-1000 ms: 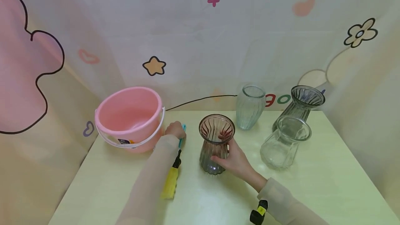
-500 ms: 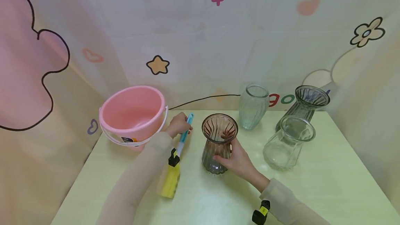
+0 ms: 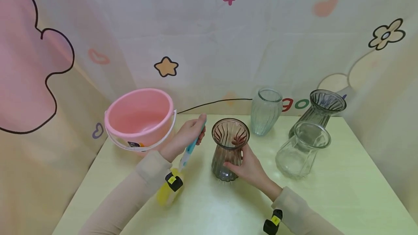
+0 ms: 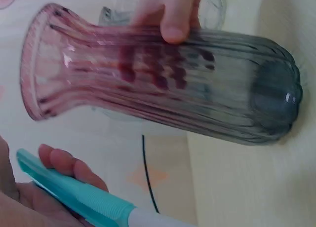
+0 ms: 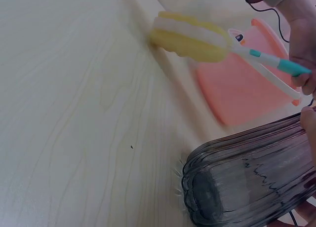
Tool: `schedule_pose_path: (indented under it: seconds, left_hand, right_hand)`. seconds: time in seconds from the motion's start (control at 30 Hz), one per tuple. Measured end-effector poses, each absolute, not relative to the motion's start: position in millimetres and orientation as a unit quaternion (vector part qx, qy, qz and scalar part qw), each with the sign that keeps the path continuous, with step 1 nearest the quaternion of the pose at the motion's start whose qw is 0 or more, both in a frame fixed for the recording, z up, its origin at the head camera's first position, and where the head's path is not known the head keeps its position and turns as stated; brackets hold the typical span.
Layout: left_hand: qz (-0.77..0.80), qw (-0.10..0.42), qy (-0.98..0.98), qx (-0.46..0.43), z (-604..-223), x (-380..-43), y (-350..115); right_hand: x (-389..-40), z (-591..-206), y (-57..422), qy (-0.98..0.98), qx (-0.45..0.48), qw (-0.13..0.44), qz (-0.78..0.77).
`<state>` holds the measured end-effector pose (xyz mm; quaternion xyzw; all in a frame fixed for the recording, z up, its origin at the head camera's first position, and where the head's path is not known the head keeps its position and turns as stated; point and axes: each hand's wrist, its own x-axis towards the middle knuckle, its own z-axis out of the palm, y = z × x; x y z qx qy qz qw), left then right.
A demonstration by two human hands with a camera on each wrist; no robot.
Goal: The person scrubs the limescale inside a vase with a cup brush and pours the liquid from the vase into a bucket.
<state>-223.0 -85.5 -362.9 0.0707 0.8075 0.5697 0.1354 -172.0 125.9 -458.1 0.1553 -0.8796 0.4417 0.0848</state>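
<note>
My left hand (image 3: 185, 137) grips the teal handle (image 4: 84, 197) of a sponge bottle brush beside the pink bucket. Its yellow-and-white sponge head (image 5: 190, 37) points down and back towards me, partly behind the wrist camera in the head view. With my right hand (image 3: 254, 168) I hold a ribbed glass vase (image 3: 225, 157) around its side, thumb in front and fingers behind. The vase stands upright with its flared mouth up, purplish at the top and grey towards its scalloped base. Through the glass, the fingertips show as dark red patches in the left wrist view.
The pink bucket (image 3: 137, 119) with a white handle stands at the back left. To the right are a pale blue-green vase (image 3: 266, 115), a dark grey flared vase (image 3: 315, 115) and a clear vase (image 3: 295, 157). A printed curtain (image 3: 202, 46) hangs behind the table.
My left hand has drawn the brush up by its handle, and the sponge head has swung left and nearer to me. The right hand and its vase keep their place.
</note>
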Motion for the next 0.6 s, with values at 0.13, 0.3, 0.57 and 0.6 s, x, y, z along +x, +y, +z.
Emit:
schedule_pose_path:
  seconds: [0.13,0.3,0.57,0.6]
  left_hand:
    - [0.584,0.102,0.802,0.079,-339,-216,-83]
    - [0.635,0.053,0.765,0.094,-291,-215,-84]
    - [0.728,-0.070,0.658,0.179,-205,-206,-81]
    - [0.736,-0.080,0.645,0.189,-196,-203,-79]
  right_hand:
    - [-173,-458,126,-0.881,0.153,0.081,0.441]
    - [-172,-457,125,-0.880,0.151,0.075,0.444]
    - [-172,-457,125,-0.881,0.147,0.077,0.442]
    - [-171,-457,125,-0.881,0.147,0.076,0.443]
